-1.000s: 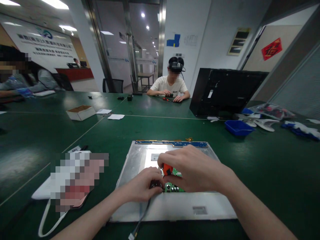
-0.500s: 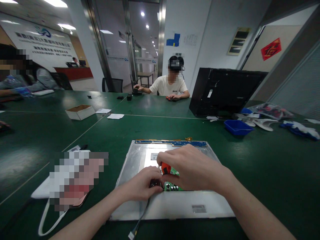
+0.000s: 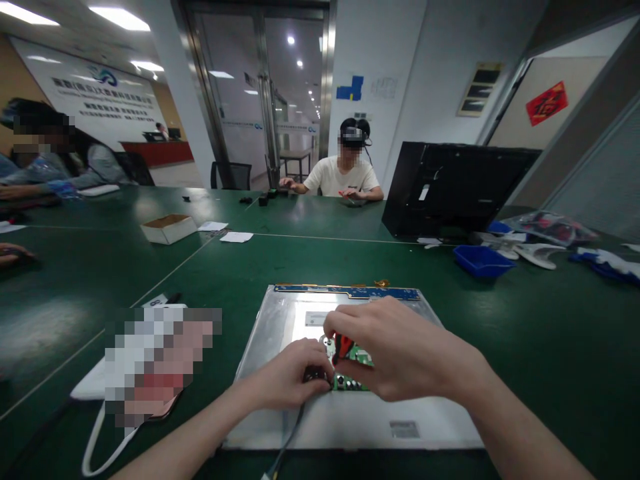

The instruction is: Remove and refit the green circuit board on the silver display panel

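Note:
A silver LCD panel (image 3: 265, 333) lies flat before me, a narrow blue circuit strip (image 3: 390, 292) along its far edge. On its middle sits a green circuit board (image 3: 363, 356), partly hidden by my hands. My right hand (image 3: 395, 347) is closed around the red and black handle of a screwdriver (image 3: 343, 347), held above the board; its tip is hidden. My left hand (image 3: 287, 373) is closed at the board's left edge, close to the screwdriver; what its fingers pinch is unclear. A dark cable (image 3: 291, 433) runs from beneath that hand toward me.
A phone (image 3: 167, 373) and a white object with a white strap are at left. Farther off are a cardboard box (image 3: 170, 230), papers (image 3: 237, 237), a blue tray (image 3: 483, 261) and a black monitor (image 3: 457, 190). Other people sit across the table and at left.
My right hand has turned the screwdriver handle, showing more black on it. Everything sits slightly lower and farther right as the camera shifted. The person opposite has moved a hand.

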A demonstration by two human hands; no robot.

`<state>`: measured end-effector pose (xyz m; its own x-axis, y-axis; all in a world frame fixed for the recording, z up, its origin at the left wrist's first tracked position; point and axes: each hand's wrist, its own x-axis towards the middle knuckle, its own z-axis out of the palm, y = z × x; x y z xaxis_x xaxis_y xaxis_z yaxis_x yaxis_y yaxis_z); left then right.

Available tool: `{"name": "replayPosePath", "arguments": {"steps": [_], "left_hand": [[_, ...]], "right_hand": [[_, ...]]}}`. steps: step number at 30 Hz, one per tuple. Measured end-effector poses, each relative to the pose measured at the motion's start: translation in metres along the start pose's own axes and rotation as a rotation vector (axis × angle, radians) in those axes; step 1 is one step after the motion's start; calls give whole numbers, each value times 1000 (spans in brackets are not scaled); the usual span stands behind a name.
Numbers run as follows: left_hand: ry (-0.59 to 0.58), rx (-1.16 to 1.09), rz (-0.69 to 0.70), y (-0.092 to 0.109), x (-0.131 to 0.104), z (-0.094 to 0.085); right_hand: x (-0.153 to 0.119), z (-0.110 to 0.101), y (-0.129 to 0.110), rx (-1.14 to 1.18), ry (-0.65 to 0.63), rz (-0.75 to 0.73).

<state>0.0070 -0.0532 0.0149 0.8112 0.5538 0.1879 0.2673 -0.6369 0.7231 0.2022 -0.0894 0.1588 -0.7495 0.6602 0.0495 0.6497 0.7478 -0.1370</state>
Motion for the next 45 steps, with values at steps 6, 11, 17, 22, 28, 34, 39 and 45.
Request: {"name": "replayPosePath", "arguments": {"steps": [6, 11, 17, 22, 28, 34, 39, 45], "left_hand": [[-6, -3, -23, 0, -1, -1], [-13, 13, -4, -5, -2, 1], [-26, 9, -12, -3, -1, -1], [-25, -27, -19, -1, -1, -2], [-29, -3, -28, -4, -2, 0], [-36, 10, -16, -3, 0, -1], [-29, -7, -24, -3, -2, -1], [-12, 38, -36, -4, -2, -1]], "right_hand": [[-1, 0, -2, -3, 2, -11], [1, -1, -7, -21, -14, -9], [-2, -2, -5, -38, -28, 4], [-3, -1, -4, -27, -27, -16], [2, 1, -8, -49, 5, 19], [-2, 0, -6, -36, -11, -16], [-1, -1, -6, -30, -22, -6], [2, 0, -8, -39, -24, 14]]}}
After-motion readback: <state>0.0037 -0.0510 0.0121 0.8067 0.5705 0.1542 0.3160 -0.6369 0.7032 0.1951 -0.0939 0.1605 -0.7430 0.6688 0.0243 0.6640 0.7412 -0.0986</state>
